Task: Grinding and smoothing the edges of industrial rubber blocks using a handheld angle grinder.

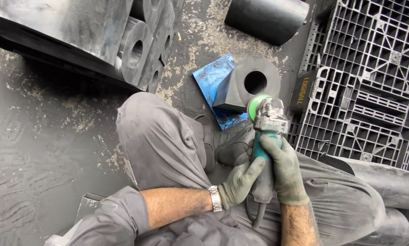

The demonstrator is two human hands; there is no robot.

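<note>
Both gloved hands point(263, 175) clasp dusty grinder point(267, 136) against holed rubber block point(247, 86)

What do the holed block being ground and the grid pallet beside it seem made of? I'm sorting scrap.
Holed block: probably dense black rubber, matte and dusty, with smooth moulded faces. Grid pallet: likely moulded plastic, dark grey, with thin ribbed lattice cells and rounded edges.

Dusty dark concrete floor point(40, 136), a black plastic pallet point(373, 68) at right, stacked black blocks point(99, 36) upper left.

A workshop floor: stacked black rubber blocks point(136, 50), plastic pallet point(373, 68) (dust everywhere).
</note>
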